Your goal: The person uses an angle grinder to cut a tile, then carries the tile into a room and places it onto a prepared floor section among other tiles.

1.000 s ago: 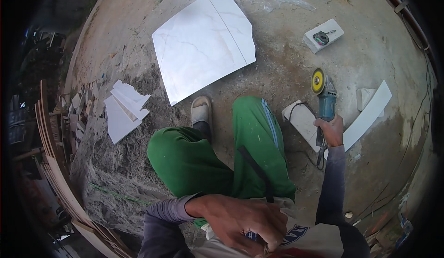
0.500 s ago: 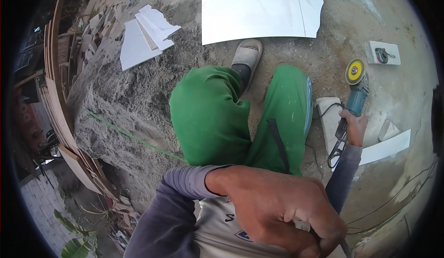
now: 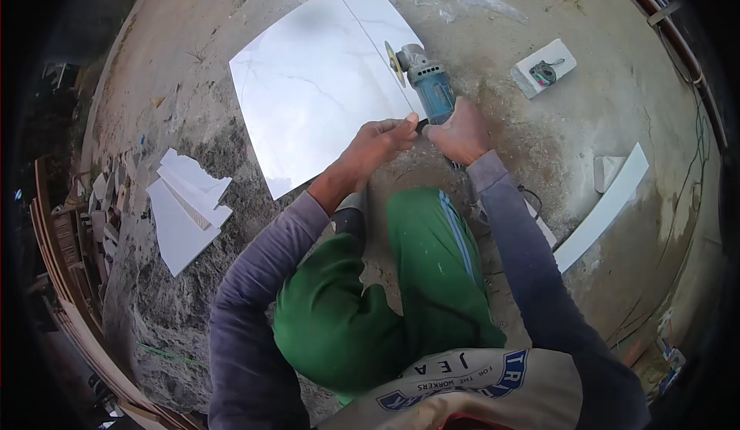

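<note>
My right hand [image 3: 464, 133] is wrapped round the rear of a blue angle grinder [image 3: 433, 91] with a yellow disc [image 3: 395, 64]. The disc stands on edge over a large white marble-look tile [image 3: 308, 83], close to a dark straight line [image 3: 362, 25] running along its right part. Whether the disc touches the tile I cannot tell. My left hand [image 3: 378, 151] is at the tile's near right corner, fingers curled together and thumb stretched toward the grinder's black rear part. What its fingertips hold, if anything, is hidden.
White tile offcuts [image 3: 181, 214] lie on rough grey ground at left. A pale block [image 3: 551, 64] bearing a tape measure [image 3: 544, 73] sits to the right. Nearer lies a long white strip [image 3: 605, 206] beside a small piece [image 3: 609, 173]. Wooden boards [image 3: 65, 276] line the left.
The grinder has moved from the right side to above the tile, in my right hand. My left hand has gone from near my chest out to the tile's edge. The view has shifted.
</note>
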`<state>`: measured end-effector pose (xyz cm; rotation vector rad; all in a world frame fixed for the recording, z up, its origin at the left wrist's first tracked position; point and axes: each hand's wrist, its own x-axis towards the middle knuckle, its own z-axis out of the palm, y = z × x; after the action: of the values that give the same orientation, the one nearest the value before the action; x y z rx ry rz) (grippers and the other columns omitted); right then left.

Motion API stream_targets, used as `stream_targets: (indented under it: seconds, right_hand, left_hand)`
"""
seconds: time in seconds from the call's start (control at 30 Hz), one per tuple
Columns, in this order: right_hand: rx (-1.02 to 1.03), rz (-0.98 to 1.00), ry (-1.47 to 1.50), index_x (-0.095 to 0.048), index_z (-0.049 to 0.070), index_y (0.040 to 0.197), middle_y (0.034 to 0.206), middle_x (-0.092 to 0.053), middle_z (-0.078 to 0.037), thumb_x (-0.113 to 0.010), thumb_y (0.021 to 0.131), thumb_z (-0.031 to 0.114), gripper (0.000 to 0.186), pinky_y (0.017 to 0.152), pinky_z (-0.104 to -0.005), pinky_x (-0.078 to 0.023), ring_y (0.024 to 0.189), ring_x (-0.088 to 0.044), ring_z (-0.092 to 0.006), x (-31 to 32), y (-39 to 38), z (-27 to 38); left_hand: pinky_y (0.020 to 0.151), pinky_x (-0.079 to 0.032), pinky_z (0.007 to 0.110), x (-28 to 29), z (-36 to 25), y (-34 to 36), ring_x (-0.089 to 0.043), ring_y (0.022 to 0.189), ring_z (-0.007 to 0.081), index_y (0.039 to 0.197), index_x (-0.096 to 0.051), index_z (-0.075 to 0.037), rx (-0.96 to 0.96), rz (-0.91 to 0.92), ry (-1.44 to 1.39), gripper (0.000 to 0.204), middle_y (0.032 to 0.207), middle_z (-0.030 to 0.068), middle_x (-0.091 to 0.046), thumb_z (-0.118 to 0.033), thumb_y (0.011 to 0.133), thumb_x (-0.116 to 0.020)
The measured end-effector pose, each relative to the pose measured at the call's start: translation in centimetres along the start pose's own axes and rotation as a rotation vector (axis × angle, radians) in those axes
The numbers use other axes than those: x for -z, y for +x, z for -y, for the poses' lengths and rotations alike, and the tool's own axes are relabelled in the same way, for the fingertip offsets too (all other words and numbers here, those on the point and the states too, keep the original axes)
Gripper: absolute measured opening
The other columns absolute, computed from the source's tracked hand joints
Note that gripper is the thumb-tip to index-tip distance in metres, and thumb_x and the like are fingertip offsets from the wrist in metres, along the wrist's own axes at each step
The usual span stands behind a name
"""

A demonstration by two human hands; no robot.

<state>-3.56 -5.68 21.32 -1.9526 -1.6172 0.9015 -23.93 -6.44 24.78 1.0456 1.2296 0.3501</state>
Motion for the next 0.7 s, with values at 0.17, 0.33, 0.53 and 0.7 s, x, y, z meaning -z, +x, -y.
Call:
stream_targets:
  seconds: [0.17,0.33,0.53,0.7]
  right_hand:
    - [0.044,0.101,-0.095,-0.063,-0.009,0.108,0.102,-0.073,-0.03,-0.079,0.078,0.028,0.05,0.085,-0.0525,-0.058,0.093,-0.073,-0.046,-5.1,1.2,2.0]
    - [0.168,0.046,-0.172,-0.056,-0.011,0.113,0.101,-0.072,-0.032,-0.078,0.083,0.026,0.053,0.084,-0.0537,-0.058,0.093,-0.074,-0.0437,-9.2,0.5,3.6]
    - [0.121,0.297,-0.078,-0.058,-0.011,0.111,0.095,-0.072,-0.027,-0.082,0.079,0.033,0.059,0.083,-0.0475,-0.059,0.09,-0.076,-0.0375,-7.1,-0.1,5.3]
    - [-0.04,0.87,0.577,-0.073,-0.004,0.104,0.092,-0.073,-0.014,-0.088,0.076,0.045,0.059,0.075,-0.0316,-0.056,0.081,-0.072,-0.0211,-6.5,2.2,3.8]
  left_hand:
    - [0.095,-0.054,0.034,-1.9,2.2,5.8,-0.068,0.106,0.0203,0.125,-0.065,0.01,-0.098,-0.261,-0.381,0.072,0.117,0.0142,-0.07,-0.055,0.096,-0.074]
    - [0.083,-0.056,0.031,0.4,5.4,5.9,-0.069,0.091,0.0151,0.113,-0.069,0.004,-0.086,-0.395,-0.519,0.052,0.106,0.0099,-0.073,-0.044,0.095,-0.078]
    - [0.087,-0.057,0.032,4.1,8.7,4.7,-0.07,0.094,0.0158,0.116,-0.069,0.004,-0.133,-0.385,-0.662,0.052,0.107,0.0094,-0.073,-0.044,0.096,-0.076]
    - [0.103,-0.057,0.042,5.8,10.1,3.1,-0.07,0.115,0.027,0.138,-0.056,0.004,-0.29,-0.192,-0.715,0.071,0.139,0.0213,-0.064,-0.051,0.095,-0.071]
